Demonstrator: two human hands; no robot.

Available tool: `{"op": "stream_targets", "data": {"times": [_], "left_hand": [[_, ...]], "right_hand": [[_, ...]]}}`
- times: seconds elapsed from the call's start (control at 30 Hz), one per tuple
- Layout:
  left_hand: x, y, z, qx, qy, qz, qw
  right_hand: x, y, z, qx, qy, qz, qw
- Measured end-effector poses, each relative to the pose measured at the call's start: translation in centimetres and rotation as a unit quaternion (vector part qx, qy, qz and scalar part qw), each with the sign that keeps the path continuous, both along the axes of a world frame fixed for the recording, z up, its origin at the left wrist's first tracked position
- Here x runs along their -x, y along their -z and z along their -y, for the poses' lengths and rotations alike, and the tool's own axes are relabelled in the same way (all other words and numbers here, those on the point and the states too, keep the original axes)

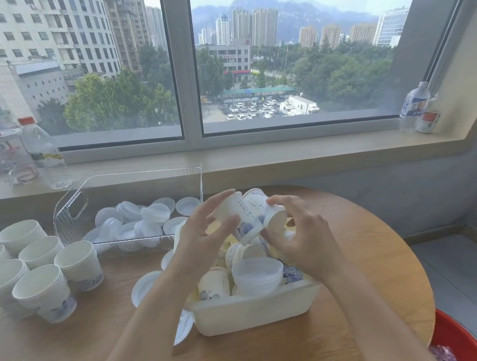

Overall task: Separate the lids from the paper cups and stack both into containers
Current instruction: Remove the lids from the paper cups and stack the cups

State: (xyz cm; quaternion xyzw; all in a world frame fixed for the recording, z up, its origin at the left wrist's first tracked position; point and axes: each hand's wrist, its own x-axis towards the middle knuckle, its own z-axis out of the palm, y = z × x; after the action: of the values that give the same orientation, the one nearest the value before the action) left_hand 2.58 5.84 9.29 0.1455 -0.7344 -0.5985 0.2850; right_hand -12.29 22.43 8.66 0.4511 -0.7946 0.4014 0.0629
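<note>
Two bare hands meet above the middle of a round wooden table (348, 257). The left hand (204, 232) curls its fingers and thumb around a paper cup (233, 210) that lies on its side, base toward eleven o'clock and mouth toward four o'clock. The right hand (299, 232) grips the mouth end, where a second cup or a lid (274, 217) sits; blur makes it hard to tell which. A further cup seems to sit just behind, at twelve o'clock from the right hand.

The held cup's long axis runs from one hand to the other, so each hand holds an opposite end. Judging from that, the coming move is a pull apart along this line, with the right hand nearer the piece that should come away.

Directly below the hands, at six o'clock, a pale plastic tub (253, 310) holds a jumble of lidded cups and a short stack of lids. At ten o'clock from the hands stands a clear bin (74, 201) with loose white lids (150, 213) inside it. At nine o'clock, well apart, several stacks of nested empty cups (43, 290) stand upright on the table, not in a container. A few lids lie on the table just beside the tub, at eight o'clock.

Behind, a windowsill (258, 156) carries bottles at both ends, below a window onto city buildings and trees.
</note>
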Motion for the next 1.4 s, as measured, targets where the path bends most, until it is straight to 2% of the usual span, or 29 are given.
{"op": "stream_targets", "data": {"times": [0.07,0.23,0.37,0.47,0.53,0.6,0.73,0.93,1.13,1.33,1.4], "left_hand": [[-0.1,-0.2,-0.4,-0.049,0.032,-0.024,0.998],[-0.6,0.0,-0.3,-0.04,-0.079,-0.087,0.992],[-1.8,0.6,0.4,0.024,-0.082,-0.033,0.996],[-2.2,0.7,-0.3,0.097,-0.069,-0.001,0.993],[-2.3,0.5,-0.7,0.104,-0.048,0.001,0.993],[-2.4,0.1,-1.2,0.109,-0.028,0.002,0.994],[-2.8,-0.5,-1.6,0.106,-0.005,-0.006,0.994],[-2.7,-0.7,-1.5,0.072,-0.04,-0.04,0.996],[-2.8,-0.4,-0.6,0.048,-0.06,-0.063,0.995],[-3.8,-0.1,0.5,0.081,-0.077,-0.049,0.993],[-4.1,0.3,0.7,0.108,-0.091,-0.031,0.989]], "right_hand": [[-0.1,0.1,-0.1,0.003,-0.018,-0.009,1.0],[0.0,0.1,-0.5,0.055,0.013,-0.004,0.998],[0.0,-0.9,-0.7,0.147,0.019,0.11,0.983],[-1.0,-2.3,-0.3,0.185,-0.037,0.219,0.957],[-1.9,-2.9,0.2,0.179,-0.083,0.251,0.948],[-2.5,-2.9,0.7,0.148,-0.103,0.238,0.954],[-2.8,-2.1,1.4,0.087,-0.08,0.178,0.977],[-3.2,-3.1,1.1,0.063,-0.064,0.124,0.988],[-3.5,-2.8,1.1,-0.016,-0.1,0.092,0.991],[-2.6,-2.9,1.0,-0.096,-0.122,0.041,0.987],[-1.2,-3.0,1.2,-0.132,-0.08,0.006,0.988]]}}
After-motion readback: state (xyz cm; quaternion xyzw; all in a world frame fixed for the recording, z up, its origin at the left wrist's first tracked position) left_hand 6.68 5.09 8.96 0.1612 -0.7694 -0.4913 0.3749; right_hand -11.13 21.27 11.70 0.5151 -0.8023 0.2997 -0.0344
